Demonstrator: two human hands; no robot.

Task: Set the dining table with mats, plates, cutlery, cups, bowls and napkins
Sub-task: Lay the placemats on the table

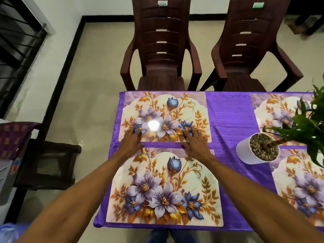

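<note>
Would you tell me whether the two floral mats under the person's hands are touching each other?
Apart: the head view shows a strip of purple tablecloth running between the far mat and the near mat.

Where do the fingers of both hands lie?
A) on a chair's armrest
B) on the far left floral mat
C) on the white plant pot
B: the left hand and right hand both lay straight fingers on the near edge of the far left mat.
</note>
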